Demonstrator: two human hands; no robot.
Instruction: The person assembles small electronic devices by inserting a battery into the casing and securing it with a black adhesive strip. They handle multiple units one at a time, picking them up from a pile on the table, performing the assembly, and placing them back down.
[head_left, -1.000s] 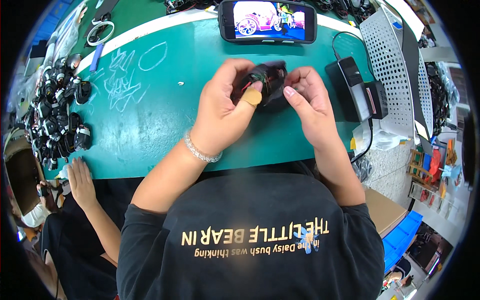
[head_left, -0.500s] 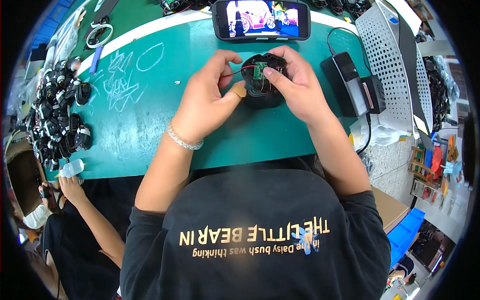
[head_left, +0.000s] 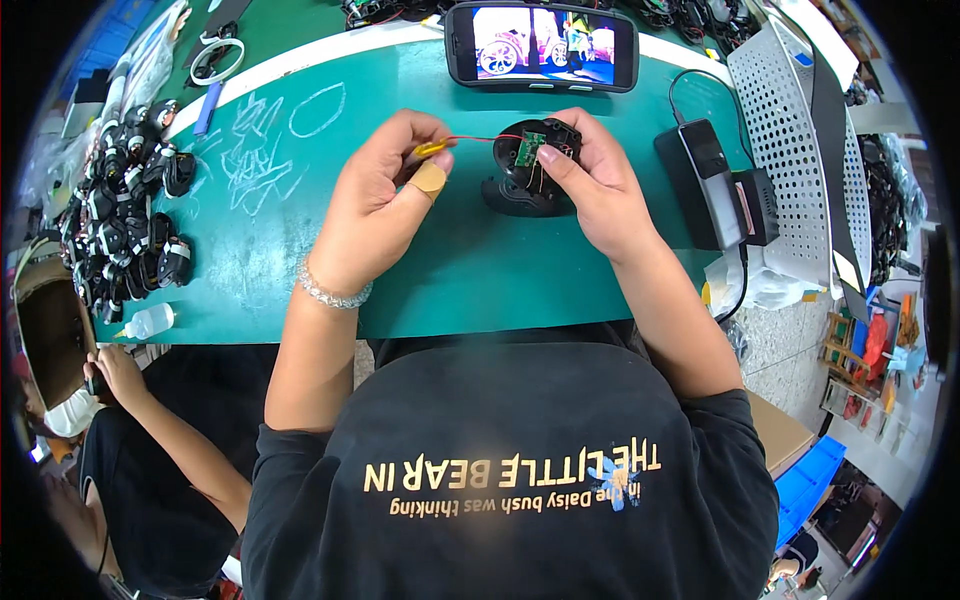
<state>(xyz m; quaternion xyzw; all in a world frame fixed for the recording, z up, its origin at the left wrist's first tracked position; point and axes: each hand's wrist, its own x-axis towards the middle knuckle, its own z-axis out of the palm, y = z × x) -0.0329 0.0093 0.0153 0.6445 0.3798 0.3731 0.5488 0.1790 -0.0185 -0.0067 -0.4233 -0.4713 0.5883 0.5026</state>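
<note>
Left grip moved farther from black housing, yellow piece now visible, red wire extended; co-worker's hand off bottle.

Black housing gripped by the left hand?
No, the right hand grips the black housing, while the left hand pinches a small yellow part.

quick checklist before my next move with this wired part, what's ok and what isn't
1. Left hand grips yellow piece: ok
2. Right hand supports black housing: ok
3. Red wire slack: not ok, looks nearly straight
4. Joints on green circuit board sound: cannot tell, too small
5. Bottle away from both hands: ok
</note>
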